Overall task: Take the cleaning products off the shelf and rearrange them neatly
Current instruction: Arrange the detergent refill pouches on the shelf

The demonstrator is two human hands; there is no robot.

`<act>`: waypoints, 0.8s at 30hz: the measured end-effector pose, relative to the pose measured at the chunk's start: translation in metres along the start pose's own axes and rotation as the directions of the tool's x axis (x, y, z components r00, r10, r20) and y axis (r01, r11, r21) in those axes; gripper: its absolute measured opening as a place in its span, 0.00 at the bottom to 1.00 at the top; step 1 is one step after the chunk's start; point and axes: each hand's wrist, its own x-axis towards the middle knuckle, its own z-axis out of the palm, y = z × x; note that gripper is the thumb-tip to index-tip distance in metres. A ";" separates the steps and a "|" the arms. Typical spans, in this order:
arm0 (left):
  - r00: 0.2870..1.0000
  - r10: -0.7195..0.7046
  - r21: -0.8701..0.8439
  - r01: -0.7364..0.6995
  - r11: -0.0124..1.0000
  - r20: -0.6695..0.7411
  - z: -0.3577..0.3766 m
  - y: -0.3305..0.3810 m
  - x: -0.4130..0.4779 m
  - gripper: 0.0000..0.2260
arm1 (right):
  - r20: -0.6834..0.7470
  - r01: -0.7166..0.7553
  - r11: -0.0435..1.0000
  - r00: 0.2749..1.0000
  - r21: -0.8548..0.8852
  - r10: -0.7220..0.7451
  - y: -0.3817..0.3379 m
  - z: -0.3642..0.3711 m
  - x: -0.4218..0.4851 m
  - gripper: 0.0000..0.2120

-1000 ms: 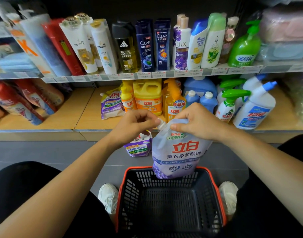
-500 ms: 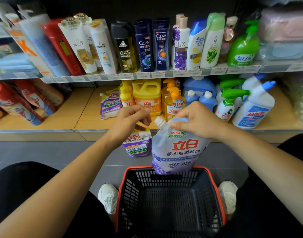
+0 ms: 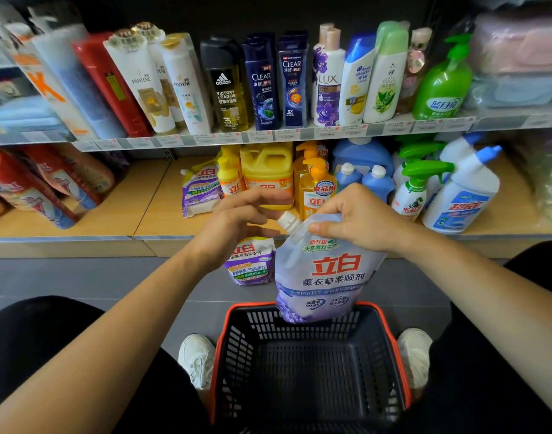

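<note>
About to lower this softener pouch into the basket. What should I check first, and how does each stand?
1. Right hand grip on softener pouch top: ok, pinched.
2. Cap in place: ok.
3. Left hand off pouch: cannot tell; open, close to cap.
4. Pouch over basket opening: cannot tell; bottom overlaps far rim.
5. Basket upright on floor: ok.
6. Floor pouch out of path: ok, beyond basket.

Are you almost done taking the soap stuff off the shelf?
Not nearly. Looks done: one purple pouch stands on the floor. In hand: the right hand grips a softener pouch over the empty basket; the left hand hangs open by its cap. Left: a third pouch, yellow bottles, blue bottles and spray bottles sit on the lower shelf.
</note>
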 end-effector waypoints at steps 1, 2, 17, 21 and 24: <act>1.000 0.017 -0.027 -0.016 0.999 0.016 0.000 0.001 -0.001 0.24 | 0.000 0.000 1.000 1.000 0.001 0.000 0.000 0.000 0.000 0.11; 0.999 0.033 -0.038 -0.032 0.999 0.028 0.001 0.002 -0.001 0.23 | -0.001 0.000 1.000 1.000 0.004 0.000 0.000 0.000 0.000 0.11; 0.996 -0.014 0.001 0.014 1.000 -0.088 -0.002 -0.005 0.002 0.07 | -0.022 0.006 0.999 1.000 0.031 -0.006 0.000 0.001 0.004 0.09; 0.995 -0.035 -0.064 0.029 0.998 -0.091 -0.003 -0.003 0.001 0.10 | -0.022 0.011 0.999 1.000 0.038 -0.010 0.001 0.000 0.004 0.10; 0.996 -0.037 -0.082 0.030 0.996 -0.086 -0.002 -0.003 0.000 0.09 | -0.033 0.010 0.999 0.999 0.038 -0.009 0.001 0.000 0.004 0.08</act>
